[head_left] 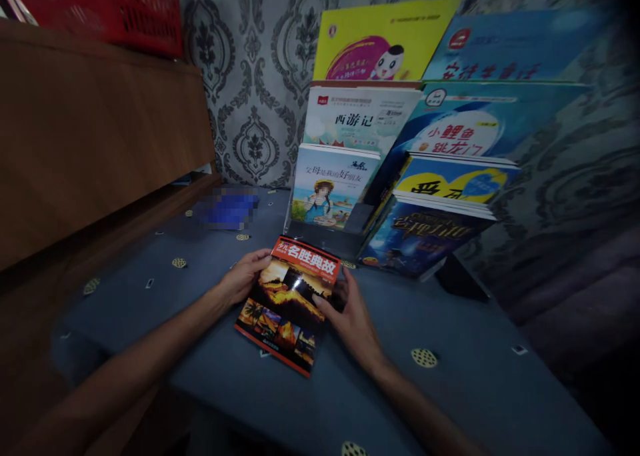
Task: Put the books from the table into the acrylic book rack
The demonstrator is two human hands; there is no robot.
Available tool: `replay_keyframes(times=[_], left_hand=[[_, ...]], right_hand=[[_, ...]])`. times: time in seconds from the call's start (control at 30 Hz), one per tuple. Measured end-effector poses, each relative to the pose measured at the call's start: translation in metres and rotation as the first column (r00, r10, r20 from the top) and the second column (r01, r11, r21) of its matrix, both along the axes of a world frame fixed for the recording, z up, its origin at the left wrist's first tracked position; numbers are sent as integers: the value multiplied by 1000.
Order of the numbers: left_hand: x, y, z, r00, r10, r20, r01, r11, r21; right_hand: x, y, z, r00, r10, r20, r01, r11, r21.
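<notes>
A book (287, 303) with a red title band and dark golden pictures on its cover is held between my two hands, cover up and tilted. My left hand (246, 275) grips its upper left edge, thumb on the cover. On the opposite edge, my right hand (350, 303) has its thumb on the cover and its fingers around the side. Just behind stands a tiered book rack (325, 238). In its left column are a book with a girl by the sea (333, 189), a white book (357, 116) and a yellow book (385, 33).
The rack's right column holds a dark blue book (425, 236), a yellow-and-blue book (455, 176) and larger blue books (505, 116). A blurred blue item (230, 209) lies at the back left of the cloth-covered table (200, 323). A wooden cabinet (105, 123) bears a red basket (145, 16).
</notes>
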State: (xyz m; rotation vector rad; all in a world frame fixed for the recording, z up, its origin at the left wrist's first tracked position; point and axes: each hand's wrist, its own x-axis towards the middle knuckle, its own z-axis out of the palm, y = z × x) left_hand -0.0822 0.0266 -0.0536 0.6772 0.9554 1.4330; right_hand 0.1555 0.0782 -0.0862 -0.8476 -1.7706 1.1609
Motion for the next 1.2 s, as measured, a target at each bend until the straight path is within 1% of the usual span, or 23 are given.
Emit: replay_keyframes(times=[0.03, 0.1, 0.17, 0.27, 0.4, 0.47, 0.5, 0.67, 0.77, 0.83, 0.9, 1.07, 1.13, 1.2], left_hand=[[0, 0, 0, 1000, 3, 7, -3, 1000, 11], [0, -1, 0, 1000, 1, 11, -1, 999, 37], [0, -2, 2, 1000, -14, 8, 13, 998, 57], [-1, -5, 5, 999, -39, 10, 39, 996, 75], [-3, -8, 7, 998, -68, 5, 67, 995, 72], [-5, -8, 6, 998, -67, -6, 67, 996, 56], [-7, -8, 5, 998, -65, -18, 66, 997, 52], [-16, -8, 1, 990, -47, -130, 56, 996, 67], [-18, -7, 3, 979, -60, -195, 78, 993, 85], [-18, -5, 8, 975, -73, -208, 97, 989, 107], [-17, -1, 15, 979, -61, -194, 86, 988, 125], [-12, 14, 34, 993, 21, -118, 1, 983, 182], [-13, 18, 35, 995, 29, -97, -10, 981, 193], [-15, 19, 33, 996, 27, -83, -11, 982, 191]], right_hand=[[0, 1, 4, 996, 51, -70, -59, 991, -121], [0, 2, 12, 979, 129, -155, -174, 929, -327], [2, 1, 19, 962, 190, -196, -258, 866, -428], [4, -2, 26, 937, 205, -283, -326, 804, -497], [6, -6, 29, 902, 247, -355, -417, 713, -564], [6, -7, 29, 885, 265, -382, -452, 684, -573], [6, -7, 29, 877, 274, -395, -468, 677, -568], [7, -9, 28, 839, 318, -442, -529, 671, -520], [7, -8, 30, 829, 325, -454, -538, 684, -492], [7, -4, 34, 829, 335, -447, -535, 707, -463], [6, 2, 40, 829, 358, -430, -533, 737, -416], [3, 20, 61, 829, 453, -327, -529, 826, -195], [2, 24, 67, 837, 474, -271, -518, 847, -119], [3, 26, 71, 852, 478, -215, -500, 864, -59]])
